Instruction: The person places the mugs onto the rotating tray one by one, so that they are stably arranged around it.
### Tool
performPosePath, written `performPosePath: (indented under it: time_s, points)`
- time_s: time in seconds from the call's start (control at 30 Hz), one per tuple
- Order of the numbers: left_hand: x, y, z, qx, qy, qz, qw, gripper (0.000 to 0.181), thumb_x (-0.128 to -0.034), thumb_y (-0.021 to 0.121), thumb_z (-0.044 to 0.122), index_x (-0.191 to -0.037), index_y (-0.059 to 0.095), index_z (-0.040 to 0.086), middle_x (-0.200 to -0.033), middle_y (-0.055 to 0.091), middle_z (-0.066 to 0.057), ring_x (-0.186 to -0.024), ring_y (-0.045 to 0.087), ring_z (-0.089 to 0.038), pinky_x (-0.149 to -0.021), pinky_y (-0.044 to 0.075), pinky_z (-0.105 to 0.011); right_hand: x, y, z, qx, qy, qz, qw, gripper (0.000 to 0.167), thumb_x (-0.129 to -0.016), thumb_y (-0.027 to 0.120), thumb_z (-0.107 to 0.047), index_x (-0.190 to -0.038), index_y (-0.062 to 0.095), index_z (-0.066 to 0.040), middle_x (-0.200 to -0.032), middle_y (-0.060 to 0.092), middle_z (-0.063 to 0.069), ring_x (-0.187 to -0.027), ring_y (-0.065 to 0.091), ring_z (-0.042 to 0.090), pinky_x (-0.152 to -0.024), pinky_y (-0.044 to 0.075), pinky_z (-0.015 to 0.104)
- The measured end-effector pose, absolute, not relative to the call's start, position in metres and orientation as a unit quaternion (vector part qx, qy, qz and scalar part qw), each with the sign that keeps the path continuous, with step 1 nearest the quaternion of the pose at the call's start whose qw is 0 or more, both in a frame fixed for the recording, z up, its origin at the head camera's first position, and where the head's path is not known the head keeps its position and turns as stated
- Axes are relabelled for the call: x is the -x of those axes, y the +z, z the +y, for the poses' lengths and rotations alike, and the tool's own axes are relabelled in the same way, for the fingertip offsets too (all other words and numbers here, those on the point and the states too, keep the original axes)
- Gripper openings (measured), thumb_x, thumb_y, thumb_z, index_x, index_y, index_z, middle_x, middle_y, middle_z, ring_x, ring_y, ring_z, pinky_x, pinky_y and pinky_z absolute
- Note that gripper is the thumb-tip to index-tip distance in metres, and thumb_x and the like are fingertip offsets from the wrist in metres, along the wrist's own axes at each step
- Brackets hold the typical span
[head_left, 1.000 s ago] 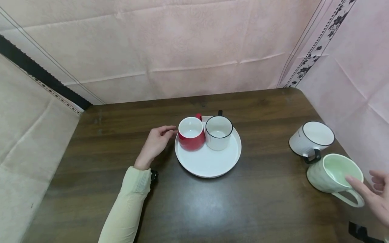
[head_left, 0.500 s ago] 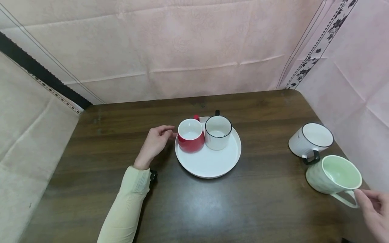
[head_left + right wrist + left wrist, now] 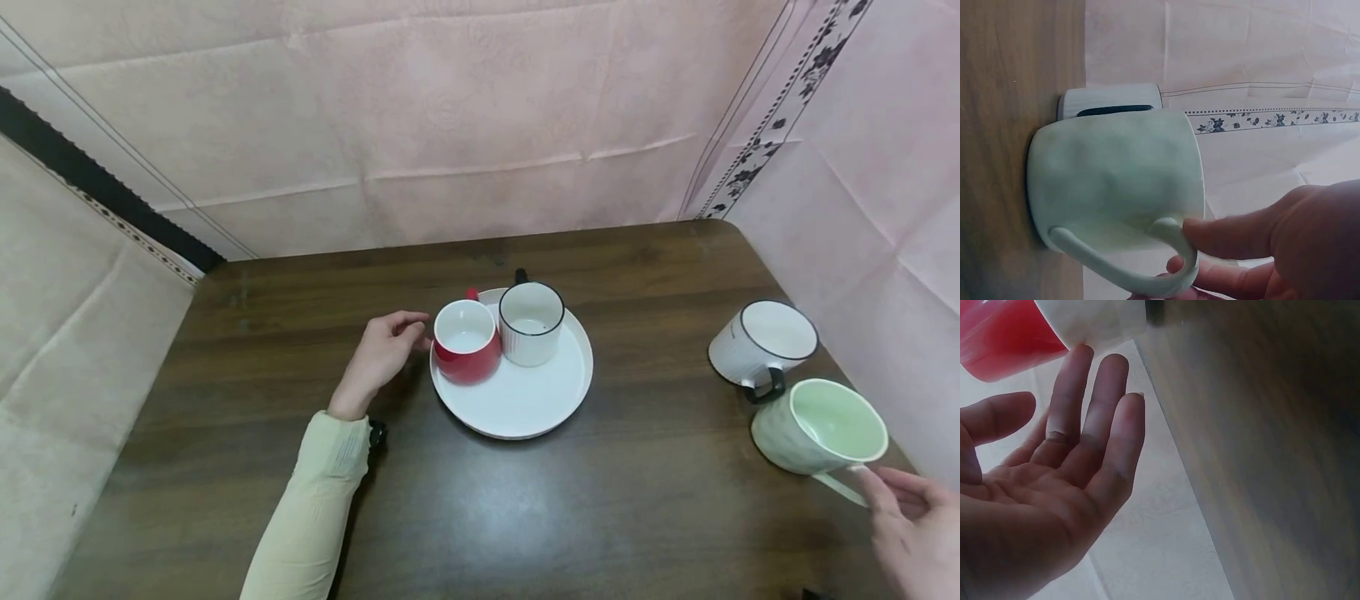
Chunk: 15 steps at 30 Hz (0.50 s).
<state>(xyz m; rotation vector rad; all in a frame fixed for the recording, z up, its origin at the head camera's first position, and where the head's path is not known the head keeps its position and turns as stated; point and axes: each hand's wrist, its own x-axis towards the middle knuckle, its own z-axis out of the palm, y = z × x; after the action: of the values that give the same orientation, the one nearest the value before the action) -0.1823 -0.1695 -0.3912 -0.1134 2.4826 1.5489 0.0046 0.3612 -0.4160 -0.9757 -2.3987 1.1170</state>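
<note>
On a round white tray (image 3: 517, 408) stand a red mug (image 3: 468, 362) with a white inside and a white mug (image 3: 528, 346) with a black rim. Beside the red mug, at the tray's left edge, is my left hand (image 3: 378, 354). Its fingers are loosely bent in the left wrist view and grip nothing; whether a fingertip touches the tray or mug I cannot tell. At the right, my right hand (image 3: 911, 525) pinches the handle of a pale green mug (image 3: 802, 437) between thumb and fingers. The right wrist view shows this green mug (image 3: 1113, 169) upright on the table.
A second white mug (image 3: 750, 346) with a black handle stands just behind the green one, close to the right edge of the brown wooden table (image 3: 637, 500). Pale patterned cloth (image 3: 480, 125) hangs behind and at both sides.
My right hand has come in from beside the green mug and taken its handle. The tray with its two mugs has turned slightly counterclockwise. My left hand has barely moved.
</note>
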Motion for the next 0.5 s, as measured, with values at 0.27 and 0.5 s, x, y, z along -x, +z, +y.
performPosePath:
  time_s: [0.27, 0.5]
  points:
    - [0.181, -0.39, -0.169, 0.032, 0.543, 0.833, 0.101, 0.032, -0.1018, 0.049, 0.022, -0.13, 0.059, 0.01, -0.117, 0.064, -0.012, -0.107, 0.061, -0.032, -0.094, 0.05, -0.047, -0.002, -0.404, 0.347, 0.362, 0.332, -0.864, 0.111, 0.047, -0.098, 0.055, -0.027, -0.12, 0.053, 0.015, -0.058, 0.055, -0.006, -0.051, 0.032, -0.02, -0.045, 0.033, 0.011]
    - [0.181, -0.39, -0.168, 0.024, 0.55, 0.829, 0.1, 0.032, -0.1021, 0.048, 0.02, -0.13, 0.059, 0.009, -0.116, 0.065, -0.011, -0.107, 0.061, -0.032, -0.096, 0.048, -0.047, -0.004, -0.423, 0.357, 0.363, 0.398, -0.826, 0.166, 0.015, -0.098, 0.056, -0.024, -0.094, 0.063, -0.011, -0.055, 0.042, -0.039, -0.05, 0.041, -0.021, -0.041, 0.038, 0.01]
